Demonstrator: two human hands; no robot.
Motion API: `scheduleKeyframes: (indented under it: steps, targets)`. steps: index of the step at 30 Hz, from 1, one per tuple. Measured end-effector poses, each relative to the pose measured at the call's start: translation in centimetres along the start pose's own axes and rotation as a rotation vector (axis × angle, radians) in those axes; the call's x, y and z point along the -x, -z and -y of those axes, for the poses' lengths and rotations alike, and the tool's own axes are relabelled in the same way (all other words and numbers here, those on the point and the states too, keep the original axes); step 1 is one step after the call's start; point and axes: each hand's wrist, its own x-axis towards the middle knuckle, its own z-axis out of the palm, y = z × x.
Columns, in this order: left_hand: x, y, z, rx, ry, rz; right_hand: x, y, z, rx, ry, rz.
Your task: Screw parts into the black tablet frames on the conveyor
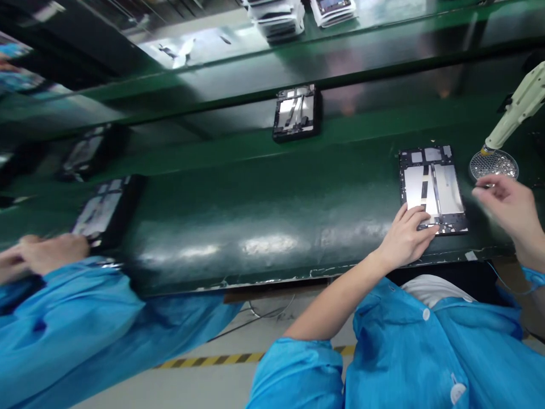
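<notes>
An opened tablet, with silvery plates, a dark frame and ribbon cables showing, lies on the green work surface in front of me. My left hand rests on its lower left corner, fingers laid across the edge. To the right of the tablet, my right hand is raised beside a round dish of small metal parts that look like screws. Thumb and fingertips are pinched together; whatever they hold is too small and blurred to make out. Above the dish, the tip of a pale green electric screwdriver points down into it.
Another opened tablet sits farther back on the green surface. At left, a co-worker's hands are beside a tablet, with more tablets behind. Stacked white-wrapped pieces stand on the shelf above.
</notes>
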Motion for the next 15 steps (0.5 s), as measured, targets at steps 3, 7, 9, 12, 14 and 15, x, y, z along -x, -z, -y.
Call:
scheduleKeyframes:
  steps: [3, 7, 9, 12, 14, 15]
  targets:
    - [0.7, 0.0, -0.4, -0.013, 0.056, 0.004, -3.8, -0.1, -0.2, -0.109, 0.141, -0.456]
    - [0.8, -0.4, -0.7, -0.014, 0.13, 0.041, -10.5, 0.0, 0.5, -0.265, 0.394, -0.481]
    - [-0.1, -0.6, -0.1, -0.022, 0.151, 0.05, -13.1, 0.3, 1.6, -0.373, 0.37, -0.393]
    - [-2.4, -0.9, 1.4, -0.024, 0.196, 0.05, -14.5, 0.8, 3.6, -0.42, 0.282, -0.276]
    - [-4.0, -1.2, 2.4, -0.006, 0.218, 0.042, -14.1, 1.1, 4.5, -0.412, 0.325, -0.238]
    - [-4.7, -1.3, 2.8, 0.007, 0.224, 0.035, -13.6, 1.1, 4.7, -0.41, 0.372, -0.23]
